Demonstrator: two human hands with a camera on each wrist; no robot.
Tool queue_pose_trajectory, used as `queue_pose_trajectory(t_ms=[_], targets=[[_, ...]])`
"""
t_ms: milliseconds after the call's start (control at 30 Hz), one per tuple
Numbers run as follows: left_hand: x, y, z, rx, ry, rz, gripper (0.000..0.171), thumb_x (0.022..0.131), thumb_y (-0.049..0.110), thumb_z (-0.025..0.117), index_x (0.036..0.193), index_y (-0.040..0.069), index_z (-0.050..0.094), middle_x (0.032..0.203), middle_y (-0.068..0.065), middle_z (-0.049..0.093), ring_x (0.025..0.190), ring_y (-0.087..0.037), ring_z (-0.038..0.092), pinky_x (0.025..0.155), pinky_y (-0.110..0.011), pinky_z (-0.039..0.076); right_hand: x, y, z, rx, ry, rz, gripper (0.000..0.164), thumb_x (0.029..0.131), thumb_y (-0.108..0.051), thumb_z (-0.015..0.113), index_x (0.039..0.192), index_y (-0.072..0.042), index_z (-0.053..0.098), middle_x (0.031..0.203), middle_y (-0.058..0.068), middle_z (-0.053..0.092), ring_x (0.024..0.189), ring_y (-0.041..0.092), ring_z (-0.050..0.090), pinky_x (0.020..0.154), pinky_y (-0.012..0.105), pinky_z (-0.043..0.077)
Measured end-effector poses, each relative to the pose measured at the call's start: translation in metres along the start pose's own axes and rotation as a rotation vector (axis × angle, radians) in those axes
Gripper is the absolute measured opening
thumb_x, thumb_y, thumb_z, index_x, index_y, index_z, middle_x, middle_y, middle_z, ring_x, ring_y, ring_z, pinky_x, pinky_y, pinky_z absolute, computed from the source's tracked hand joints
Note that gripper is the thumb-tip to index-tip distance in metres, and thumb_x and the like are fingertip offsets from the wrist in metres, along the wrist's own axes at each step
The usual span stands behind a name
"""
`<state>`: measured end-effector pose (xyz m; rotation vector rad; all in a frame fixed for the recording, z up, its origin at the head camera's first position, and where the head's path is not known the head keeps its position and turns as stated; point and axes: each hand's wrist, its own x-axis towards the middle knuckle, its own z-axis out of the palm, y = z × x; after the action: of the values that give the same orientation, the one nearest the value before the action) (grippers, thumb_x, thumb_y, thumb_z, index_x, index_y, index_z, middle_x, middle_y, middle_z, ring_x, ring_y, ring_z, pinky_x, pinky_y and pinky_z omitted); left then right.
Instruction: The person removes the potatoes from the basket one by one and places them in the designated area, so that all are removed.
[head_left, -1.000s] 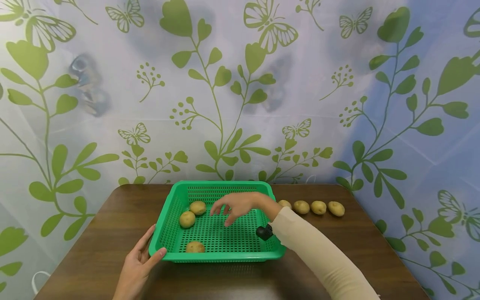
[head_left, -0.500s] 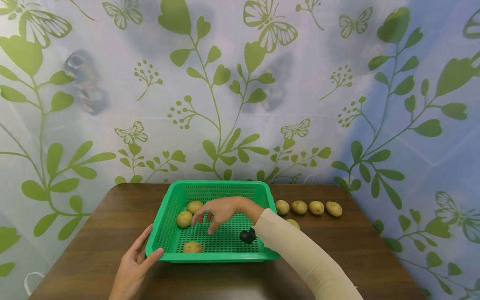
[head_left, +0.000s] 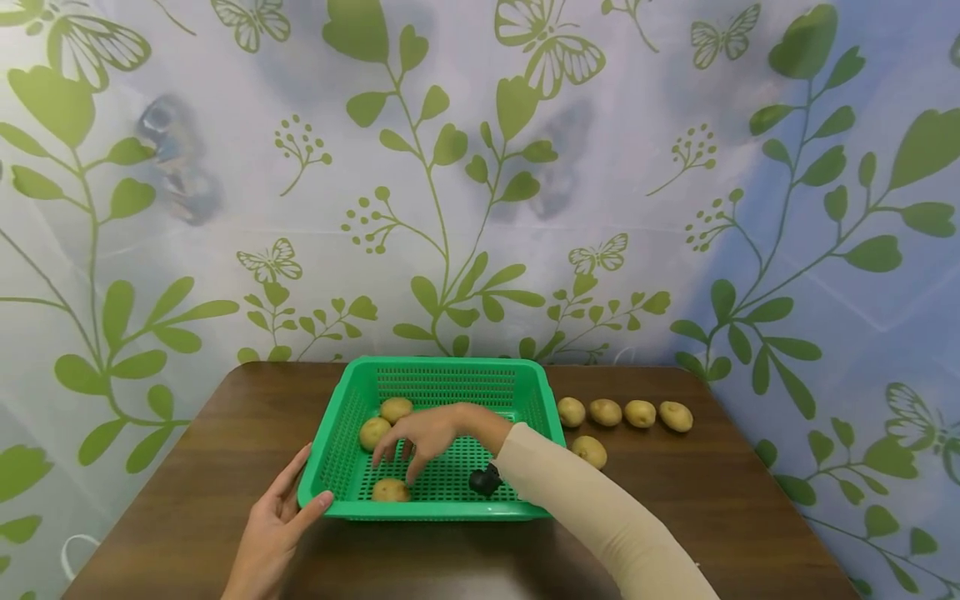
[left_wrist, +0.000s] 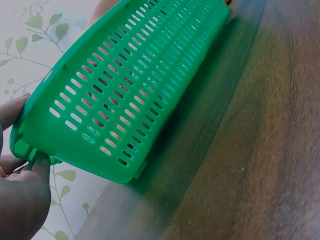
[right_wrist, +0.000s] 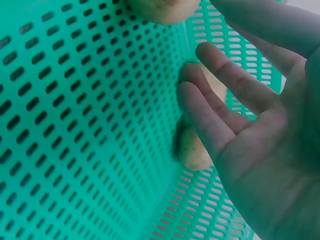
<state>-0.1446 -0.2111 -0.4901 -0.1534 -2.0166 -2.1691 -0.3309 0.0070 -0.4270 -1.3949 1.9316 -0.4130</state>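
Observation:
A green slotted plastic basket (head_left: 438, 510) stands on the brown table. My left hand (head_left: 279, 521) grips its near left corner, thumb over the rim; the left wrist view shows the fingers (left_wrist: 37, 167) under the rim's edge. Inside the basket, my right hand (head_left: 423, 437) reaches down with loosely spread fingers, its palm bare in the right wrist view. Right below its fingertips lies a potato (head_left: 391, 490) by the near wall. Two more potatoes sit at the left side, one (head_left: 374, 434) close to my fingers and another (head_left: 396, 409) behind it.
Right of the basket, several potatoes (head_left: 605, 412) form a row along the table's back, with a single potato (head_left: 589, 452) in front of them. A patterned curtain (head_left: 480, 208) hangs behind the table (head_left: 720, 500). A small black device (head_left: 484, 480) is at my right wrist.
My right hand has moved left and toward the near side inside the basket, down to the near potato. The left hand keeps its grip on the corner.

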Motion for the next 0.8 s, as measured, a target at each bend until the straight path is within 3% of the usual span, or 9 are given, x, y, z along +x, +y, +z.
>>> queue_pose_trajectory(t_ms=[333,567,800], targets=[[0.002,0.0,0.0,-0.005,-0.005,0.031,0.071,0.102,-0.005,0.062,0.163,0.0,0.025,0.163,-0.031,0.023,0.133,-0.003,0.051,0.098,-0.022,0.051,0.01,-0.001,0.005,0.018,-0.068,-0.041,0.059,0.092,-0.006,0.08,0.146,-0.013,0.057,0.143,-0.001,0.055,0.131,0.008,0.05,0.101,0.022,0.048],[0.002,0.0,-0.001,-0.014,-0.006,0.037,0.072,0.102,-0.006,0.062,0.163,-0.001,0.025,0.163,-0.031,0.022,0.134,-0.002,0.05,0.099,-0.022,0.05,0.019,0.0,0.012,0.002,-0.161,-0.033,0.061,0.093,-0.001,0.078,0.148,-0.016,0.056,0.146,-0.012,0.051,0.123,0.002,0.054,0.098,0.019,0.048],[0.0,-0.001,0.0,0.003,-0.005,0.008,0.072,0.103,-0.002,0.062,0.163,0.0,0.024,0.164,-0.029,0.023,0.132,-0.001,0.051,0.097,-0.022,0.051,0.023,0.008,0.018,0.026,-0.153,-0.041,0.055,0.092,-0.002,0.078,0.142,-0.013,0.058,0.136,-0.012,0.055,0.12,-0.001,0.052,0.095,0.017,0.048]])
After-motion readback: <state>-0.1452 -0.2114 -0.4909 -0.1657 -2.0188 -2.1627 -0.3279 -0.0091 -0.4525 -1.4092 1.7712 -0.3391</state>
